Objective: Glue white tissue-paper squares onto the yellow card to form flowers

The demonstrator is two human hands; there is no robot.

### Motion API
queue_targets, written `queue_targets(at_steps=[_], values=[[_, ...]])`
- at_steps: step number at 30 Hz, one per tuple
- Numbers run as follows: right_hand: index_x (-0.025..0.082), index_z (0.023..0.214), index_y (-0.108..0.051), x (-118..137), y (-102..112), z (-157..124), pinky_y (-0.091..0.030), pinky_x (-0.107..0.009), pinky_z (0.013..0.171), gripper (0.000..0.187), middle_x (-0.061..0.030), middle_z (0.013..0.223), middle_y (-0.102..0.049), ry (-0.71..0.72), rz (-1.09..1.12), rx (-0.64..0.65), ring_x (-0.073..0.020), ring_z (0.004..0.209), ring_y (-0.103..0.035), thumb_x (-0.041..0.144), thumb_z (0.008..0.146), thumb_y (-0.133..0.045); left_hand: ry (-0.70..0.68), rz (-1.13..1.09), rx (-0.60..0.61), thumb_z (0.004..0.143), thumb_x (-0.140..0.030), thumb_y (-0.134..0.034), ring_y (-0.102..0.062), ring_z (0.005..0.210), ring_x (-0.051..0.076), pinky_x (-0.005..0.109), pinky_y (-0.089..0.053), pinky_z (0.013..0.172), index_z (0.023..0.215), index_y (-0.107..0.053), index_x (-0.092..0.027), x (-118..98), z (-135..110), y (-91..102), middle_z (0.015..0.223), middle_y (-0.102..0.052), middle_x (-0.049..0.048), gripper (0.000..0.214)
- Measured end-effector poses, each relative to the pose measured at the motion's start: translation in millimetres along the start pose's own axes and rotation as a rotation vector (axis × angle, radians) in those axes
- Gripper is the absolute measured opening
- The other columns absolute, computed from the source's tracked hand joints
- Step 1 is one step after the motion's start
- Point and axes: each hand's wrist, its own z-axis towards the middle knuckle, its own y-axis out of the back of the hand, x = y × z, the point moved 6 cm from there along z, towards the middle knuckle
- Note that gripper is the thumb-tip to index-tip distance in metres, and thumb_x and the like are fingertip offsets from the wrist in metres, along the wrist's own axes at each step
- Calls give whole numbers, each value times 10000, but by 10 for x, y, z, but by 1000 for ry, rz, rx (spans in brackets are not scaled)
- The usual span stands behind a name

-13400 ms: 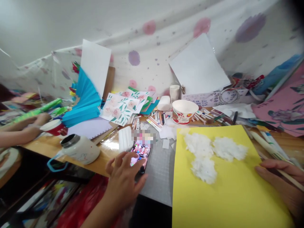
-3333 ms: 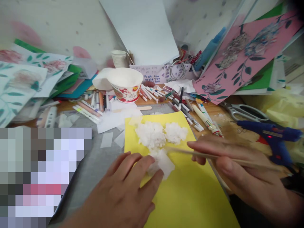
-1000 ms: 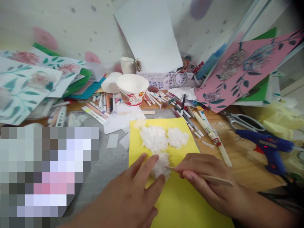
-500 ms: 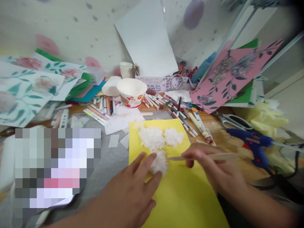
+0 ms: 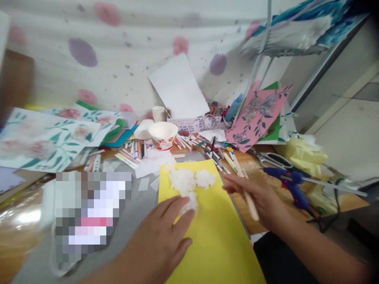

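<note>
A sheet of yellow paper [image 5: 219, 244] lies in front of me. Near its far end are a large white crumpled-paper flower [image 5: 182, 180], a smaller white tuft [image 5: 205, 179] at its right, and a lower white tuft [image 5: 192, 202]. My left hand [image 5: 160, 232] rests on the paper with fingers spread, their tips touching the lower tuft and partly covering it. To the right of the sheet, my right hand [image 5: 263, 201] is closed around a flat wooden craft stick [image 5: 251, 207], which points down toward me, clear of the tufts.
Beyond the sheet stand a paper bowl [image 5: 162, 136] and scattered markers [image 5: 128, 157]. At the right are a blue glue gun [image 5: 288, 183], scissors [image 5: 274, 160] and a pink flower picture [image 5: 257, 114]. A blurred-out device [image 5: 97, 213] lies left, below white flower pictures [image 5: 44, 138].
My right hand has drawn back rightward from the lower tuft, and the stick has swung from pointing left to pointing down. My left hand stays at the tuft. The view has tilted up.
</note>
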Motion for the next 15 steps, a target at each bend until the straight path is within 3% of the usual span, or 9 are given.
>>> queue_targets(at_steps=[2,6,11,15], values=[[220,1129,-692,3,-186,61,-551,-299,685,275,-60,858,-759,102,-54,115,-181,757,-706,172,929,-509,-179,-40,-129,941,-256,-525,-627,1142,222,380,-517,1013,1109,-647,-198,-246,-5,24,1190,-692,70,215],[185,939,-683,16,-515,245,-459,-293,665,245,-61,782,-717,217,-192,281,-211,797,-609,21,809,-557,-356,6,-60,972,-222,-524,-667,1063,173,264,-560,890,973,-649,-229,-563,15,-166,1059,-733,-7,126],[193,916,-679,25,-804,428,-373,-299,654,251,-59,763,-639,255,-339,484,-217,826,-536,17,852,-510,-377,102,-27,967,-229,-545,-710,995,184,209,-594,678,926,-654,-211,-608,-41,-504,1060,-754,7,118],[187,815,-639,23,-929,395,-354,-321,671,238,-61,755,-610,305,-408,567,-218,808,-517,12,866,-486,-357,177,99,956,-257,-559,-711,966,157,169,-599,660,1059,-704,-212,-574,-164,-736,1111,-744,46,183]])
